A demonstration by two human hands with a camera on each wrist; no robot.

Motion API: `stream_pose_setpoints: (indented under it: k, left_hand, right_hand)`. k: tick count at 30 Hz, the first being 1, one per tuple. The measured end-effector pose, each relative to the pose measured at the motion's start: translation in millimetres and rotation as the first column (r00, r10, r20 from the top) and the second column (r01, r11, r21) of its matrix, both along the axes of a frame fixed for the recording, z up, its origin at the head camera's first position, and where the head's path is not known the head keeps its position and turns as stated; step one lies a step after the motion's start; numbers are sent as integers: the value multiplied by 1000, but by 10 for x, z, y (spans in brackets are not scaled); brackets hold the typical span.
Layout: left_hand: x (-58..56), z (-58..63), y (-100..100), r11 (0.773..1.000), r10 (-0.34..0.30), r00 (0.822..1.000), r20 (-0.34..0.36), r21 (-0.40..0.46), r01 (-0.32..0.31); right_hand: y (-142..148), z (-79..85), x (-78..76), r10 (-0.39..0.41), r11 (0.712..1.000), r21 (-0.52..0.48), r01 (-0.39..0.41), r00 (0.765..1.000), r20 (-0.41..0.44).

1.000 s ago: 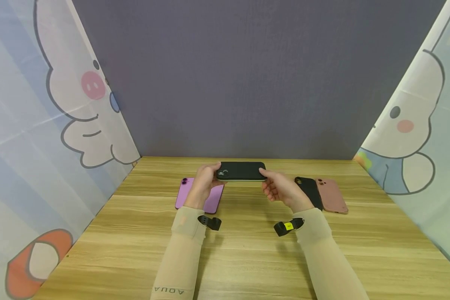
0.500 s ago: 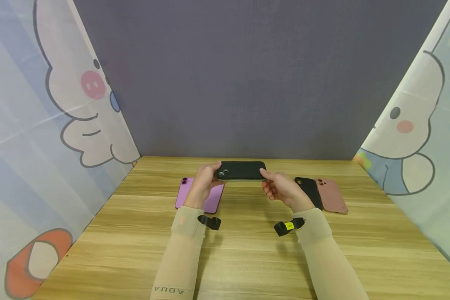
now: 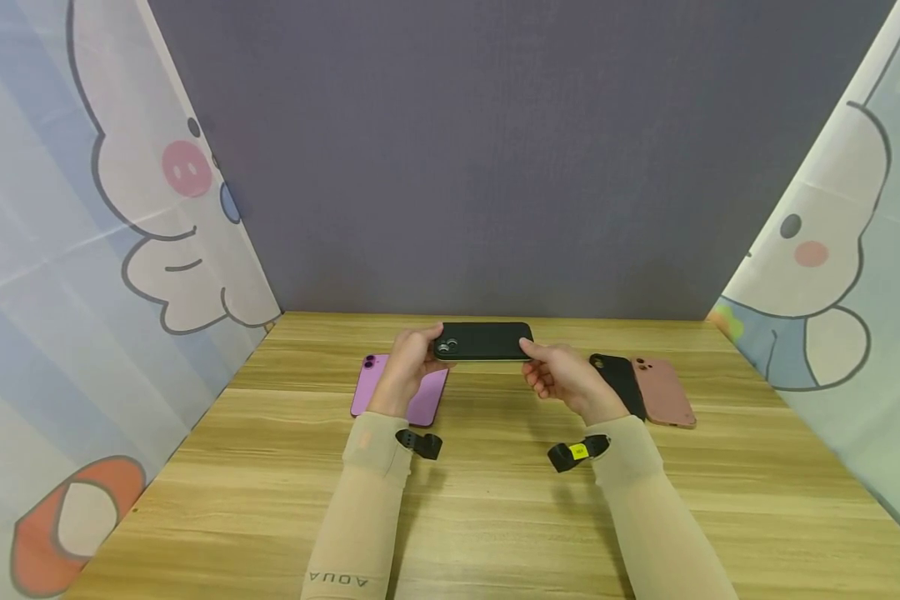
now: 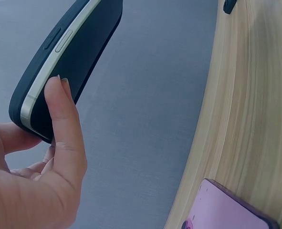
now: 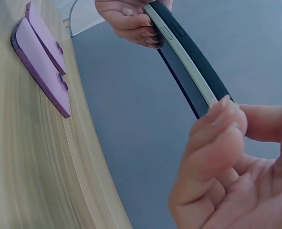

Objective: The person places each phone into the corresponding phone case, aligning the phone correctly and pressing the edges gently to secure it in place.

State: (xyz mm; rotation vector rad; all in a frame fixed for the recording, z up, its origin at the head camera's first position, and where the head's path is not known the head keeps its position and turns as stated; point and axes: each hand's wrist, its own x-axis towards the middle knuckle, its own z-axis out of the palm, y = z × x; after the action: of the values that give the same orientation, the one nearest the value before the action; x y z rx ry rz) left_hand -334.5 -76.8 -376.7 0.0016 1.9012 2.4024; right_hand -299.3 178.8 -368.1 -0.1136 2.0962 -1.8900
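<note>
A phone with a pale green edge (image 5: 188,67) is held level above the table, its dark screen facing down. A black phone case (image 3: 487,340) lies over its back, with the camera opening at the left end. Along the near side, both wrist views show the phone's pale edge bare beside the case's edge. My left hand (image 3: 411,367) grips the left end, thumb at the case's far corner and a finger against the phone's near side. My right hand (image 3: 566,379) pinches the right end, thumb on top of the case and fingers curled below.
Two purple phones (image 5: 40,67) lie side by side on the wooden table (image 3: 487,517), partly behind my left arm. Right of my right hand lie a black phone case (image 3: 621,383) and a pink one (image 3: 663,392). A grey panel (image 3: 495,167) stands at the back.
Hardly anything differs. The held phone and case tip very slightly, and my right fingers shift a little beneath the right end.
</note>
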Motion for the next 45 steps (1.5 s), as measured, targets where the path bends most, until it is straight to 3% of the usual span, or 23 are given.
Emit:
stream_pose_setpoints:
  k: [18, 30, 45]
  left_hand:
    - [6, 9, 20, 1000, -3, 1000, -15, 31, 4]
    - [-1, 16, 5, 996, -6, 1000, -5, 85, 6]
    - [8, 31, -11, 997, -15, 1000, -7, 71, 16]
  right_hand:
    - [-17, 3, 8, -61, 995, -78, 57, 997, -51]
    - [-27, -24, -23, -10, 987, -158, -6, 995, -100]
    - [-34, 9, -8, -6, 983, -183, 3, 1000, -15]
